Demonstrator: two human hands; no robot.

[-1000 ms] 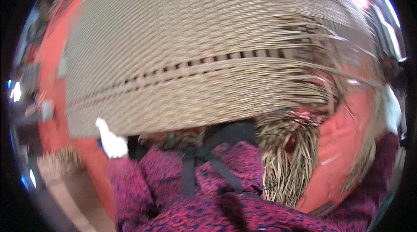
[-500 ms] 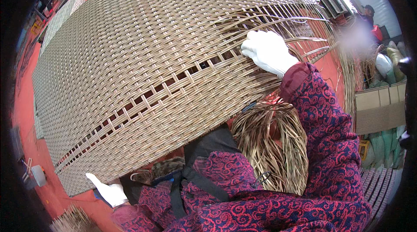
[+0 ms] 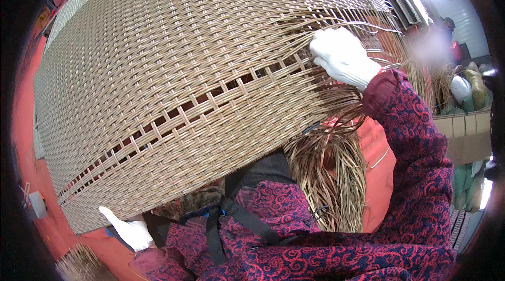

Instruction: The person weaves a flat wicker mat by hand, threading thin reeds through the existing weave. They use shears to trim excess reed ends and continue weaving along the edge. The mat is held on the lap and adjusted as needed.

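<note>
Hands: 2 are seen, both covered by white gloves and set well apart.
Left hand (image 3: 131, 232): it is placed at the lower left of the frame, with its thumb laid over the near edge of the woven panel (image 3: 184, 54); the other fingers are hidden, so whether the edge is gripped cannot be told.
Right hand (image 3: 342, 54): it is placed right of the upper centre, knuckles up, with its fingers curled closed on a strand (image 3: 297, 48) that is led in from the left.
Panel: most of the frame is filled by it, from the upper edge down to the lower left; it is tilted, its lower left corner being brought close to the left hand.
Gap (image 3: 197, 111): a slanting row of openings is left in the weave, crossed by short stakes.
Loose strands (image 3: 363, 24): they are spread beyond the right hand, at the upper right.
Bundle (image 3: 336, 186): long brown strands are hung below the panel, right of the lower centre.
Clothing: a patterned sleeve (image 3: 421, 165) is worn on the right arm.
Surroundings: a red floor (image 3: 376, 149) is shown beneath; a cardboard box (image 3: 468, 128) is set at the right edge.
</note>
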